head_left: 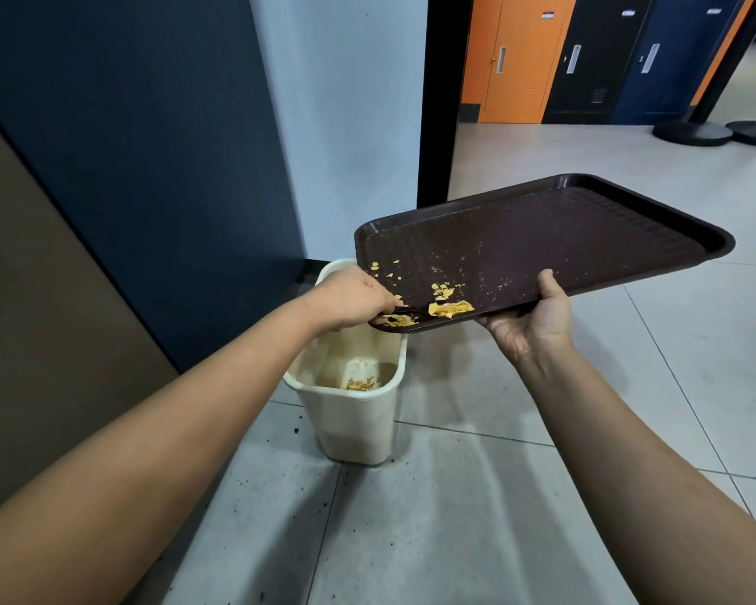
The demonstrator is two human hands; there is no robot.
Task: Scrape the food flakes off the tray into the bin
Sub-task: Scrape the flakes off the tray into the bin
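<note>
Head view: the right hand (537,318) grips the near long edge of the brown tray (585,229), which is tilted with its left corner low over the cream bin (350,412). The left hand (352,299) grips a dark spoon (411,315) lying on that corner among the yellow flakes (449,308). Recommended: keep the low corner above the bin opening and draw the spoon toward the rim in short strokes.

floor: pale tiles (476,517) | wall: dark blue panel (149,146) | beyond — orange door (516,58), perhaps lockers
</note>
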